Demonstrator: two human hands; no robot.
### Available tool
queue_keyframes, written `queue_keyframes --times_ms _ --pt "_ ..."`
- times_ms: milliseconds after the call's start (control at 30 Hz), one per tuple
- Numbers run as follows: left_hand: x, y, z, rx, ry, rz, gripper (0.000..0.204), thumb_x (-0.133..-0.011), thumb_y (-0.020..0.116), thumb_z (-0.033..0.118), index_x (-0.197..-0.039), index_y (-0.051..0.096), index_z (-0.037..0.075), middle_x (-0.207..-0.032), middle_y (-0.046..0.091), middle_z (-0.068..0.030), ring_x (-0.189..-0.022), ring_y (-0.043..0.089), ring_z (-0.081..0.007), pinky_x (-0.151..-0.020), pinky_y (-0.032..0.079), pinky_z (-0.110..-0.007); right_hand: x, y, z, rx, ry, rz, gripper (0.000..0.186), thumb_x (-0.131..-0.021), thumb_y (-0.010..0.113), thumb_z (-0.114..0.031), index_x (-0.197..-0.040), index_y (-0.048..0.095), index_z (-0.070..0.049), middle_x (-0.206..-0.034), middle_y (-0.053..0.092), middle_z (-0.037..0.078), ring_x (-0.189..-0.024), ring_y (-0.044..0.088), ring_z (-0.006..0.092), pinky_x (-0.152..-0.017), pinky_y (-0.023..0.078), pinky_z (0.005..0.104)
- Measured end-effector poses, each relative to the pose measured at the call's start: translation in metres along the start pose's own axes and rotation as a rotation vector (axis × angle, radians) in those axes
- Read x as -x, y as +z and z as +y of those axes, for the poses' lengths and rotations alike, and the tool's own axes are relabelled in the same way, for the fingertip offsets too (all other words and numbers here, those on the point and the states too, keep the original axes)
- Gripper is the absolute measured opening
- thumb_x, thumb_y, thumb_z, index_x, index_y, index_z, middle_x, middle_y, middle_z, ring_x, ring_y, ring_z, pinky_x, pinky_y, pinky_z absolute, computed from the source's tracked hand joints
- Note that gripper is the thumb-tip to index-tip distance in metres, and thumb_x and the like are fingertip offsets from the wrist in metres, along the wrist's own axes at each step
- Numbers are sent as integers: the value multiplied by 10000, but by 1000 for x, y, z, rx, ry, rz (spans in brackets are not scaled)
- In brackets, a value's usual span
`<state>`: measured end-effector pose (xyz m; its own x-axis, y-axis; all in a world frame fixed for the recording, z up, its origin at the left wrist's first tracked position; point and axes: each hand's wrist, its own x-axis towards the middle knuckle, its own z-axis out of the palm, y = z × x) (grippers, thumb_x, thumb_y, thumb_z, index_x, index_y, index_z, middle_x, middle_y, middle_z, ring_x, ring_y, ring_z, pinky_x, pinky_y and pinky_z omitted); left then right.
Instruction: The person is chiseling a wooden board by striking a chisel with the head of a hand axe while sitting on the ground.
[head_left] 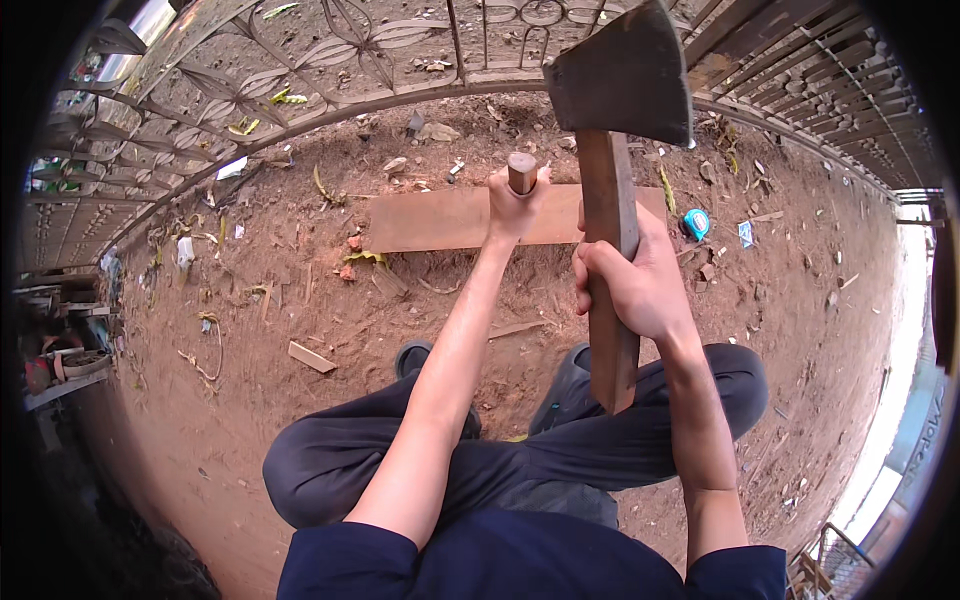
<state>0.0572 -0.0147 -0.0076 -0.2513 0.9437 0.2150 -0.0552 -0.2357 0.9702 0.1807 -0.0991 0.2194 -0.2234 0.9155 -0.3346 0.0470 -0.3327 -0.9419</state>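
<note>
My left hand is closed around an upright round wooden handle, like a chisel's, over the board. Only the handle's flat top end shows; its lower part is hidden by my fist. My right hand grips a hatchet midway along its thick, squared wooden handle. The hatchet is raised, its dark metal head up and away from me, to the right of the left hand. Beneath both hands a long reddish-brown wooden board lies flat on the dirt, crosswise in front of my feet.
An ornate metal fence curves along the far side. A blue tape measure lies right of the board. Wood offcuts, stones and litter are scattered on the dirt ground. My bent knees are close below my arms.
</note>
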Motion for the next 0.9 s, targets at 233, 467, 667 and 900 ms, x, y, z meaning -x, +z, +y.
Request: queue_keyframes --times_ms 233,467,667,900 --pt "-1 -4 3 -44 24 -74 117 -795 724 63 -826 626 7 -667 651 -56 -614 560 -78 -540 452 -303 -14 9 47 56 279 -60 305 -840 576 -110 -1086 514 59 -654 567 55 -475 586 148 -451 497 302" --pt "-2 -2 -3 -151 58 -91 92 -817 689 51 -870 638 -3 -682 665 -83 -633 586 -96 -573 475 -301 8 8 50 -130 175 -69 706 -831 553 -29 -1482 282 -62 -822 540 41 -610 573 110 -533 503 286" --pt "-3 7 2 -104 135 -92 95 -826 655 35 -906 664 -16 -715 679 -53 -689 607 -78 -592 474 -296 16 8 52 -105 247 -30 499 -841 543 -5 -1320 408 -48 -823 532 40 -610 561 111 -548 519 296" --pt "-9 -12 -30 -42 124 -76 38 -807 652 -1 -794 617 -2 -632 596 12 -627 552 -42 -540 435 -265 13 3 18 -203 312 -129 306 -867 527 -45 -1164 484 15 -802 555 53 -584 583 129 -519 529 307"
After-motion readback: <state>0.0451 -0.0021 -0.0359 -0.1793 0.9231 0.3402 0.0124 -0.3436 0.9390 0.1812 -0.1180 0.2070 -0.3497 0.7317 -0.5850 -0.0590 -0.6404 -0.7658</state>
